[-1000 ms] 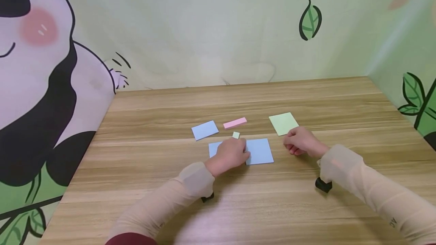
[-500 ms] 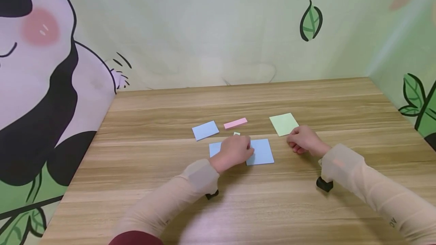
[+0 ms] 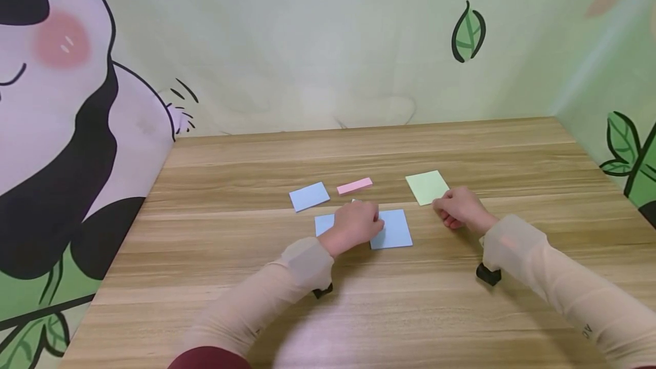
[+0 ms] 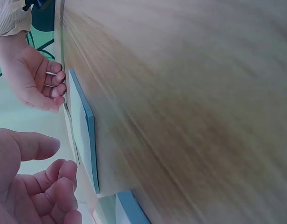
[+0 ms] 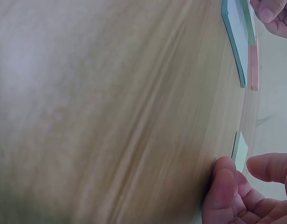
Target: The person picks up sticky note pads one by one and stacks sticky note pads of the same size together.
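My left hand [image 3: 351, 226] hovers over two flat light-blue pieces. One is the larger blue rectangle [image 3: 397, 229] at its right; the other blue piece [image 3: 323, 224] is partly covered by the hand. In the left wrist view, thumb and fingertips [image 4: 69, 179] stand apart with nothing between them, beside the blue rectangle's edge [image 4: 91, 135]. A small pale-green square is almost wholly hidden behind this hand. My right hand [image 3: 458, 208] is at the near right corner of a light-green square [image 3: 426, 187], its fingers loosely curled. A gap shows between its thumb and index finger in the right wrist view.
A pink strip [image 3: 355, 186] and a tilted smaller blue rectangle [image 3: 309, 196] lie farther back on the wooden table [image 3: 256, 164]. Behind the table hangs a pale green backdrop [image 3: 307, 44] with a panda and leaves printed on it.
My left hand has shifted slightly right and away from me, covering more of the small pale-green square. My right hand has edged slightly right and away. The flat pieces lie as before.
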Action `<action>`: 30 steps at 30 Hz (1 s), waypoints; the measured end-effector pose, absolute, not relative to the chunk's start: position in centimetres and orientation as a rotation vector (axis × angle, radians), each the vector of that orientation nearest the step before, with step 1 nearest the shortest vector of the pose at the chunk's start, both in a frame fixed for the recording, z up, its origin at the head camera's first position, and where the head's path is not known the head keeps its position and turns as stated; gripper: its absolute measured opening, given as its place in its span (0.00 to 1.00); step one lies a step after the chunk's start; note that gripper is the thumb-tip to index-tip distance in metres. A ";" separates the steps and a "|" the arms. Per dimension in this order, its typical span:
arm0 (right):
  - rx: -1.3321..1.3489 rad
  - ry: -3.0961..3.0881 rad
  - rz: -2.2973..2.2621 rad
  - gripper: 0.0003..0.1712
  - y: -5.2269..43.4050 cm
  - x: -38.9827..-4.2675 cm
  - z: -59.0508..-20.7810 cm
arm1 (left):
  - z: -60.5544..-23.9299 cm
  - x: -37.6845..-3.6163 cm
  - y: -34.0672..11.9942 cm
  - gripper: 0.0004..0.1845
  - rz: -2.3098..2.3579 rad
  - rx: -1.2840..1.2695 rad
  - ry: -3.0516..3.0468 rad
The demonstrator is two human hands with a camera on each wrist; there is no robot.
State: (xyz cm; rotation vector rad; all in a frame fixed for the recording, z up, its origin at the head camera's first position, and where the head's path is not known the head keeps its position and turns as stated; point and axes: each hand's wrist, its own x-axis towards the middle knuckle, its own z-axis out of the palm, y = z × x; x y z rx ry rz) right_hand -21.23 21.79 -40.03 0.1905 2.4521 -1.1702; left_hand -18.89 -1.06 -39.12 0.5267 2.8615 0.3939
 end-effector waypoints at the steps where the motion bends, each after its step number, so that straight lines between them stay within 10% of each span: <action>1: 0.191 2.449 -1.172 0.11 21.8 -21.3 -40.0 | -39.2 -18.9 -1.0 0.15 0.394 0.523 2.863; 30: 0.202 2.466 -1.155 0.08 22.0 -21.9 -39.5 | -39.4 -20.7 0.2 0.20 0.493 0.434 2.855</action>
